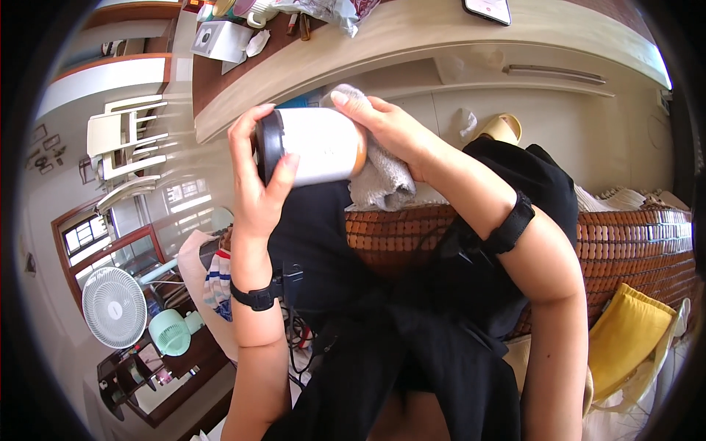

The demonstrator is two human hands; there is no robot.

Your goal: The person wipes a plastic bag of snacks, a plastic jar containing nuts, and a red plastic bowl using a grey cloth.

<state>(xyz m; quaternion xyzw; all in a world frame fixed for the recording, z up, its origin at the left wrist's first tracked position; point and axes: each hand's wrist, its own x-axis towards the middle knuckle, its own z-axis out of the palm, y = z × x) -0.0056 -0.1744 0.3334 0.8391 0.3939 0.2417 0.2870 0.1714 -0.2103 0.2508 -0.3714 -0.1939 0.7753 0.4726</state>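
Observation:
A white cylindrical container [322,146] with a black lid or base at its left end and an orange-brown band at its right end lies sideways in the air above my lap. My left hand [258,171] grips its black end, thumb on the near side and fingers on the far side. At the other end, my right hand [386,124] holds a grey terry cloth [386,176], with the thumb over the cloth at the container's upper right edge. The cloth hangs below that hand. What the right fingers touch beneath the cloth is hidden.
Ahead is a long table [353,60] bearing a white box [220,41], a cup, a plastic bag [331,11] and a phone [488,10]. A yellow slipper [504,128] is on the floor. I sit on a tile-matted seat [629,242]; a yellow bag [631,336] lies at right.

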